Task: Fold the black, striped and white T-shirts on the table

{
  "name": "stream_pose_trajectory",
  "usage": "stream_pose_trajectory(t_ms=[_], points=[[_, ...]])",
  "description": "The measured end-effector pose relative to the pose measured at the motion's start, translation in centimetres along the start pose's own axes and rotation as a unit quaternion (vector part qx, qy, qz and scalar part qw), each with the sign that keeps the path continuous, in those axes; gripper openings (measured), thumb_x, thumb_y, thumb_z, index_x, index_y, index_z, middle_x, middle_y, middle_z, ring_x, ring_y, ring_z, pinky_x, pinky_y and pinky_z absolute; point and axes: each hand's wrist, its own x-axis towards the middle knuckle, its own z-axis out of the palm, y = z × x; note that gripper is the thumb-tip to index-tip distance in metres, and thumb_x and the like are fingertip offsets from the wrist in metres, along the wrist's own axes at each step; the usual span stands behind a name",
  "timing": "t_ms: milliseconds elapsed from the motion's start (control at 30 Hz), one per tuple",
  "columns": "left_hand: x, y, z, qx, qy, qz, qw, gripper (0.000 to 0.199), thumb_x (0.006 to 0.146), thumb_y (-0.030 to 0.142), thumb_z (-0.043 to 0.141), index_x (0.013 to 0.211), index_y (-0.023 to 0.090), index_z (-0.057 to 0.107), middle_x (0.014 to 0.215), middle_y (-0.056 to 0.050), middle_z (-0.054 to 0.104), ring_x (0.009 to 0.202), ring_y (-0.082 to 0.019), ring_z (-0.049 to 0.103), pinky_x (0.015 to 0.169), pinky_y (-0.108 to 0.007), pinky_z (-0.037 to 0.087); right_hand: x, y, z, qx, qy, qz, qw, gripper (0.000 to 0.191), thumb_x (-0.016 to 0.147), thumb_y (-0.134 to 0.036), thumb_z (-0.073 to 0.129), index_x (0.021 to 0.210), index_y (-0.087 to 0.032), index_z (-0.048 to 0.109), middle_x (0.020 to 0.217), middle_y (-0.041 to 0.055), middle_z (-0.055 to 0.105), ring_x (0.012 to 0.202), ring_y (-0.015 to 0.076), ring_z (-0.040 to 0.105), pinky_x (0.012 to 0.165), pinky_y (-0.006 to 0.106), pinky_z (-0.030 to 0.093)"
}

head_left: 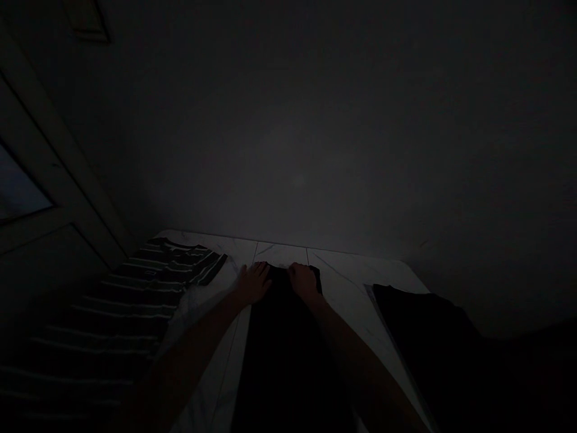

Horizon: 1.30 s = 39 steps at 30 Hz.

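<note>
The left hand (255,284) and right hand (304,281) lie open and flat, not gripping, on the far edge of a black garment (283,355), which lies in the middle of the white table (347,294). A striped shirt (130,307) lies left of the table, and a second black garment (419,337) lies on its right side.
</note>
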Motion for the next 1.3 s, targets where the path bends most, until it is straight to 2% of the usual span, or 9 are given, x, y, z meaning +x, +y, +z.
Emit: stream_pose_trajectory(t_ms=[133, 200, 300, 700, 967, 1067, 1133, 1200, 1300], points=[[0.3, 0.5, -0.1, -0.015, 0.012, -0.005, 1.0, 0.053, 0.104, 0.041, 0.036, 0.151, 0.022, 0.046, 0.16, -0.015, 0.041, 0.147, -0.035, 0.037, 0.115, -0.066, 0.029, -1.3, 3.3, -0.3, 0.005, 0.005, -0.056, 0.998, 0.037, 0.103, -0.023, 0.04, 0.126, -0.018, 0.068, 0.128, 0.0123, 0.07, 0.12, 0.0227, 0.063, 0.104, 0.034, 0.041], [0.4, 0.6, 0.2, -0.022, 0.006, -0.007, 1.0, 0.053, 0.103, 0.042, 0.037, 0.151, 0.021, 0.046, 0.16, -0.016, 0.04, 0.147, -0.036, 0.036, 0.114, -0.068, 0.028, -2.1, 4.7, 0.1, 0.007, -0.005, -0.096, 0.995, 0.038, 0.102, -0.027, 0.046, 0.135, -0.02, 0.063, 0.142, 0.0085, 0.062, 0.134, 0.0217, 0.052, 0.114, 0.034, 0.033], [0.9, 0.3, 0.8, -0.019, -0.002, -0.001, 1.0, 0.055, 0.103, 0.044, 0.036, 0.152, 0.02, 0.044, 0.161, -0.017, 0.037, 0.148, -0.037, 0.034, 0.114, -0.07, 0.027, -2.7, 6.2, 1.2, 0.0, -0.01, -0.126, 0.992, 0.047, 0.103, -0.037, 0.044, 0.145, -0.018, 0.054, 0.155, 0.0094, 0.049, 0.147, 0.0258, 0.037, 0.121, 0.044, 0.024], [6.5, -3.0, 2.3, 0.0, -0.014, 0.04, 0.999, 0.055, 0.105, 0.046, 0.033, 0.153, 0.022, 0.041, 0.163, -0.014, 0.035, 0.149, -0.033, 0.033, 0.116, -0.066, 0.025, 0.9, 8.2, 2.3, -0.005, -0.031, -0.101, 0.994, 0.052, 0.106, -0.043, 0.037, 0.153, -0.022, 0.043, 0.161, 0.0092, 0.039, 0.152, 0.0255, 0.027, 0.122, 0.049, 0.019], [6.8, -2.6, 1.2, -0.004, -0.006, 0.045, 0.999, 0.057, 0.105, 0.045, 0.03, 0.156, 0.021, 0.038, 0.165, -0.015, 0.031, 0.151, -0.033, 0.03, 0.117, -0.064, 0.026, 1.0, 8.1, 2.2, 0.0, -0.029, -0.095, 0.995, 0.051, 0.106, -0.041, 0.037, 0.153, -0.022, 0.044, 0.161, 0.0086, 0.04, 0.152, 0.0259, 0.027, 0.122, 0.049, 0.02], [4.4, -2.2, -0.1, -0.024, 0.017, 0.034, 0.999, 0.058, 0.105, 0.042, 0.029, 0.159, 0.019, 0.03, 0.165, -0.015, 0.029, 0.153, -0.032, 0.026, 0.119, -0.061, 0.024, 0.5, 7.7, 1.4, 0.005, -0.01, -0.089, 0.996, 0.05, 0.105, -0.037, 0.037, 0.153, -0.021, 0.044, 0.161, 0.01, 0.04, 0.152, 0.0273, 0.026, 0.121, 0.049, 0.023], [1.1, -2.3, -1.1, -0.035, 0.02, 0.037, 0.999, 0.059, 0.105, 0.042, 0.03, 0.158, 0.017, 0.031, 0.164, -0.015, 0.033, 0.153, -0.031, 0.026, 0.121, -0.058, 0.024, -0.4, 7.2, 0.7, 0.012, 0.028, -0.088, 0.996, 0.05, 0.105, -0.034, 0.037, 0.151, -0.019, 0.046, 0.16, 0.0116, 0.041, 0.152, 0.029, 0.026, 0.12, 0.05, 0.025], [-3.6, -2.6, -2.1, -0.046, 0.015, 0.05, 0.998, 0.056, 0.105, 0.042, 0.033, 0.155, 0.016, 0.038, 0.16, -0.016, 0.04, 0.151, -0.03, 0.031, 0.121, -0.055, 0.027, -2.1, 6.4, 0.1, 0.028, 0.057, -0.09, 0.994, 0.048, 0.103, -0.032, 0.039, 0.148, -0.017, 0.05, 0.157, 0.0135, 0.045, 0.148, 0.0298, 0.032, 0.118, 0.049, 0.029], [-12.2, -2.6, -3.4, -0.075, 0.011, 0.08, 0.994, 0.05, 0.104, 0.041, 0.037, 0.148, 0.019, 0.048, 0.153, -0.012, 0.051, 0.145, -0.027, 0.042, 0.119, -0.048, 0.036, -6.1, 4.4, -0.8, 0.072, 0.042, -0.101, 0.991, 0.045, 0.101, -0.031, 0.045, 0.143, -0.016, 0.056, 0.145, 0.0144, 0.057, 0.134, 0.0272, 0.049, 0.112, 0.042, 0.039]])
